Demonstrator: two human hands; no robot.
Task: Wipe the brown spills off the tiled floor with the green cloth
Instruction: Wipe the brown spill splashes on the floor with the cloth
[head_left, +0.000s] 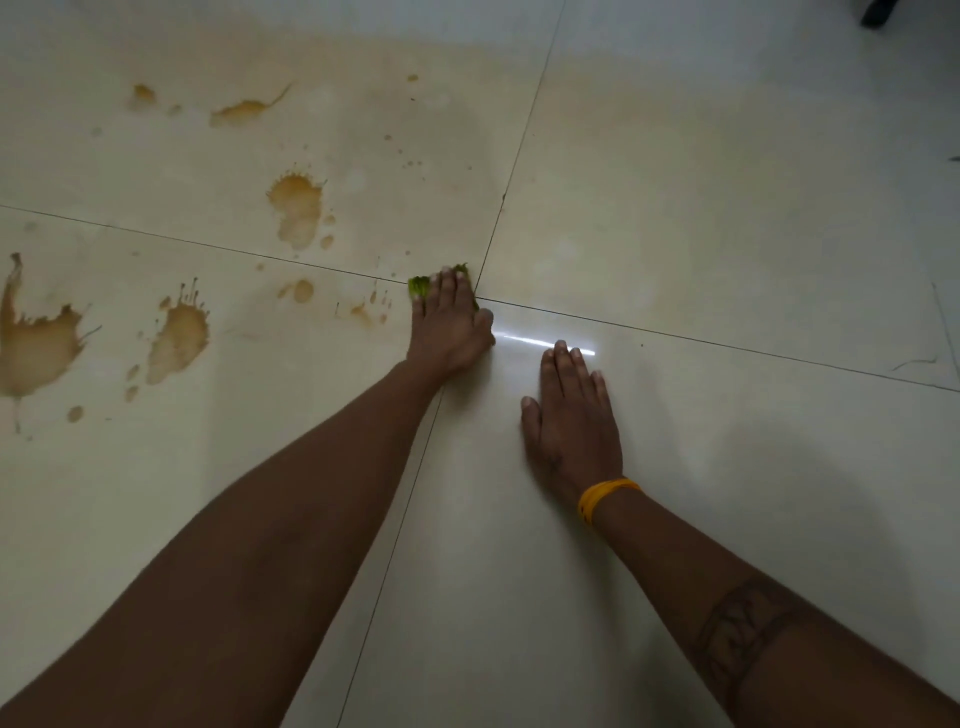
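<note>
The left hand (449, 325) presses the green cloth (422, 285) flat against the tiled floor (701, 208), fingers straight and close together, at the junction of four tiles. Brown spills (297, 215) lie to its left, unwiped. The right hand (571, 421) rests flat nearby, fingers straight, a yellow wristband (602, 496) on its wrist.

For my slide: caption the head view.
Left hand presses green cloth at tile joint; brown spills remain; right hand flat.
</note>
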